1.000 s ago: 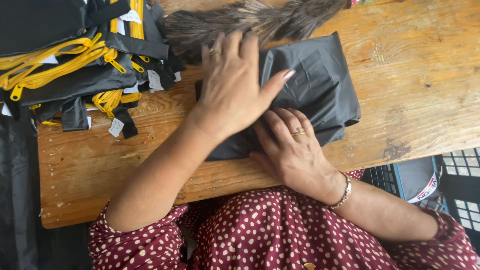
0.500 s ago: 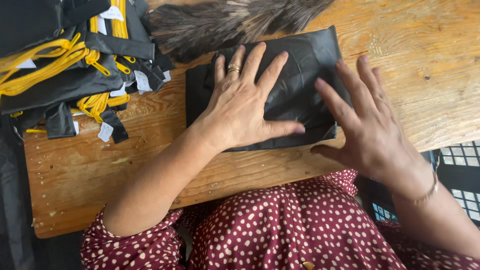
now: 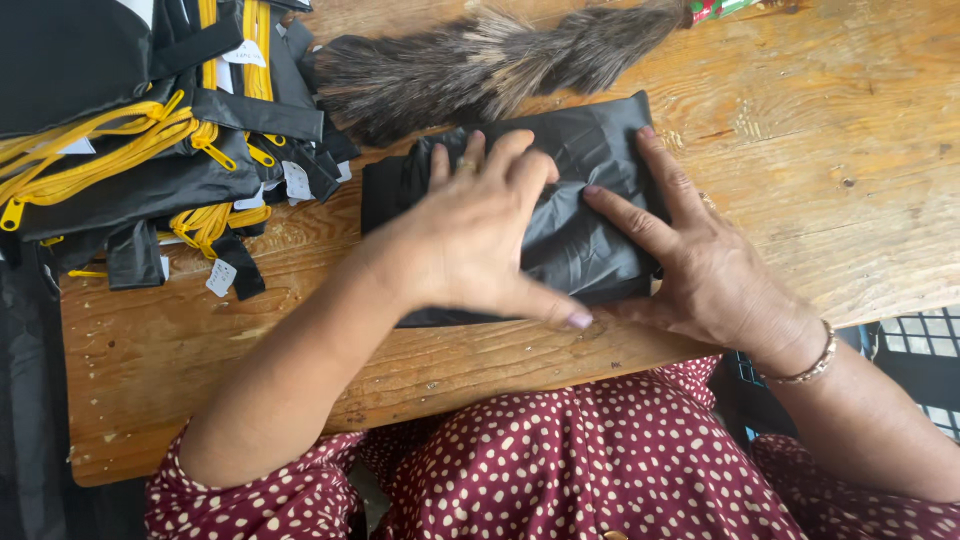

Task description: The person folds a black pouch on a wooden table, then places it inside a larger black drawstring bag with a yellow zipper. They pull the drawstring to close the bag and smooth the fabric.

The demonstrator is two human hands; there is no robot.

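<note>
Hands flat and open press a folded black bag on a wooden table: the left hand over its middle, the right hand along its right edge, beside a feather duster.

Soft, even daylight is illuminating the wooden table, casting only faint shadows, while slight motion blur is softening the left hand and frame edges.

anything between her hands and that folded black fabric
Nothing visible: the left hand lies flat on the folded black fabric, and the right hand presses its right edge directly.
</note>
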